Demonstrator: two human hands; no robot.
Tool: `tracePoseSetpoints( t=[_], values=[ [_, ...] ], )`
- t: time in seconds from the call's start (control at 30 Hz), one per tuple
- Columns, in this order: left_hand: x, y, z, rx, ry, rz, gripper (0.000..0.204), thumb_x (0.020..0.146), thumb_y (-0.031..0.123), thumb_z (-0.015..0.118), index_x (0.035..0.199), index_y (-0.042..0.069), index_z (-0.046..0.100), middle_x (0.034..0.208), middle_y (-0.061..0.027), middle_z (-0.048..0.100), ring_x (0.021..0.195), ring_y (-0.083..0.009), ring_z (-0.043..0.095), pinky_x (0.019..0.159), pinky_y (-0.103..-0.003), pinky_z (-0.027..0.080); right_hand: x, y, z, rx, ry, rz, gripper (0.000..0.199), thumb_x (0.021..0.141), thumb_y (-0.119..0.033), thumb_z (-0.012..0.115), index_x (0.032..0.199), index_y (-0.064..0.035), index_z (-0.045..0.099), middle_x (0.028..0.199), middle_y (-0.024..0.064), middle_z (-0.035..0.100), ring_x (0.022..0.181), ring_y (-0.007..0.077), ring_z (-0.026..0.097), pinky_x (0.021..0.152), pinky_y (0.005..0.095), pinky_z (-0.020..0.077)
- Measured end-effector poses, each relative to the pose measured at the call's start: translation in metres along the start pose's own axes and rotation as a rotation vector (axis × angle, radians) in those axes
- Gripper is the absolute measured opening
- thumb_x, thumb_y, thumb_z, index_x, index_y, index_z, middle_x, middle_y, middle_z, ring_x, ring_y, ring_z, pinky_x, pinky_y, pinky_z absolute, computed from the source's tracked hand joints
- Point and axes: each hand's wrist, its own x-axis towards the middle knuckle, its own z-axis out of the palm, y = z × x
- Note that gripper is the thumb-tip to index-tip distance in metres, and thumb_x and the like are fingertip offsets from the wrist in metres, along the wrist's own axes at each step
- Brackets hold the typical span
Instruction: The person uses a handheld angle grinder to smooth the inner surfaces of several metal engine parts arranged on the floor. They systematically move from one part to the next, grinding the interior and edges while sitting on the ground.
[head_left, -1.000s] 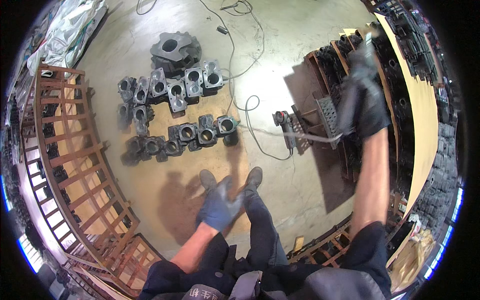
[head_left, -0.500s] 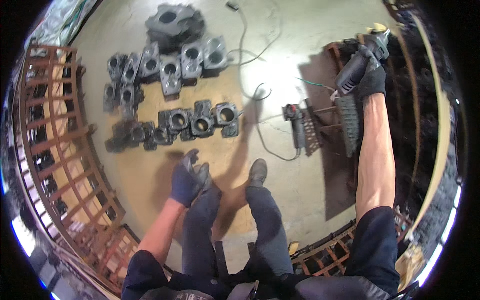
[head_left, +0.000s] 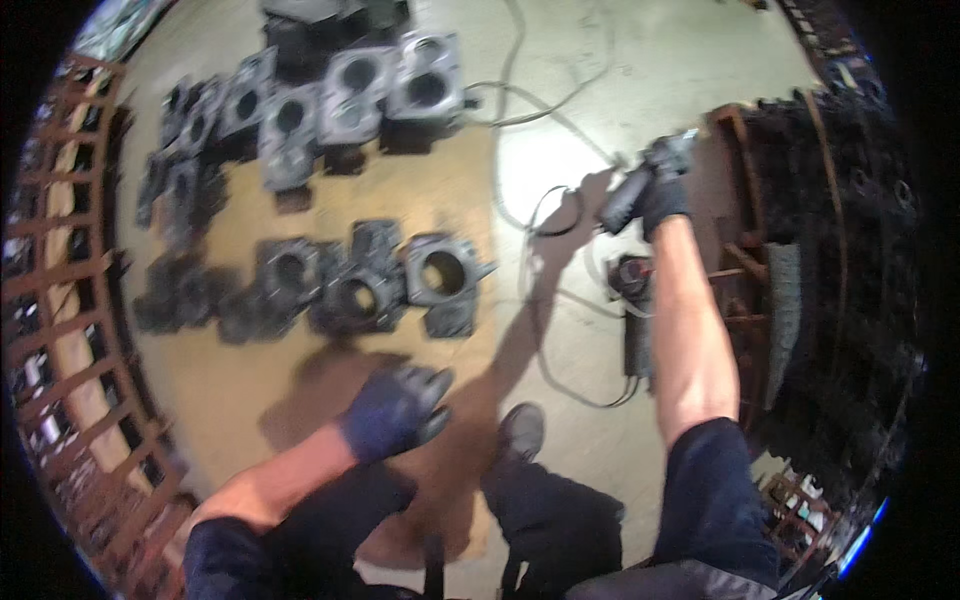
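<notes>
My right hand [head_left: 664,202], in a dark glove, is closed around the body of an angle grinder [head_left: 626,203]. The tool is dark with a greyish head at its upper right, slightly blurred, and is held above the floor left of the rusty rack. Lower left, my left hand [head_left: 395,410], in a dark blue glove, holds nothing, its fingers apart. It is below the near row of dark metal castings, nearest to a casting with a round bore [head_left: 442,275]. A far row holds lighter grey castings [head_left: 355,95] with round openings.
A second corded power tool [head_left: 634,330] is by the rack, partly behind my right forearm. Cables [head_left: 540,330] loop across the floor. Rusty metal racks [head_left: 90,270] stand at left and right [head_left: 745,170], the right one full of dark parts. A tan board [head_left: 235,390] lies under the castings.
My right hand has brought the grinder leftward and down, away from the right rack. My left hand has shifted slightly right and lower in view. The view has swung right and nearer.
</notes>
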Motion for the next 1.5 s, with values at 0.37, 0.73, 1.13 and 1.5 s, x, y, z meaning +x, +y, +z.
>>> tracePoseSetpoints(
  t=[0.37,0.73,1.13,1.5],
  values=[
    [0.051,-0.028,0.01,0.065,0.11,0.193,0.039,0.078,0.025,0.063,0.105,-0.003,0.059,0.086,-0.0175,0.064,0.075,-0.0337,0.061,0.066,-0.045,0.049,0.097,0.02,-0.036,-0.213,0.223,-0.07,0.027,0.075,-0.024,0.072,0.095,-0.0099,0.062,0.075,0.0069,0.055,0.066,0.0235,0.051,0.063,0.0416,0.043],
    [0.042,-0.017,0.005,0.128,0.199,0.157,0.037,0.079,0.025,0.061,0.106,0.001,0.059,0.077,-0.0155,0.061,0.071,-0.033,0.06,0.062,-0.045,0.049,0.215,0.046,-0.088,-0.044,0.064,0.067,0.018,0.079,-0.025,0.068,0.088,-0.0103,0.065,0.074,0.0062,0.06,0.061,0.024,0.055,0.061,0.0411,0.0482],
    [0.129,0.044,0.006,0.161,0.1,0.422,0.038,0.082,0.027,0.06,0.107,-0.001,0.057,0.09,-0.0168,0.063,0.082,-0.0313,0.063,0.07,-0.043,0.051,0.012,0.005,-0.111,-1.168,0.188,-0.744,0.059,0.07,-0.036,0.069,0.112,0.0037,0.059,0.103,0.0275,0.063,0.099,0.0369,0.062,0.085,0.0409,0.048],
    [0.142,0.05,0.044,0.161,0.244,0.396,0.039,0.084,0.027,0.06,0.114,0.002,0.056,0.095,-0.0187,0.063,0.085,-0.0328,0.062,0.074,-0.042,0.05,-0.116,0.12,-0.255,-1.132,0.467,-0.837,0.053,0.078,-0.033,0.069,0.115,0.0027,0.056,0.11,0.025,0.059,0.106,0.0382,0.054,0.093,0.0423,0.0422]
  ],
)
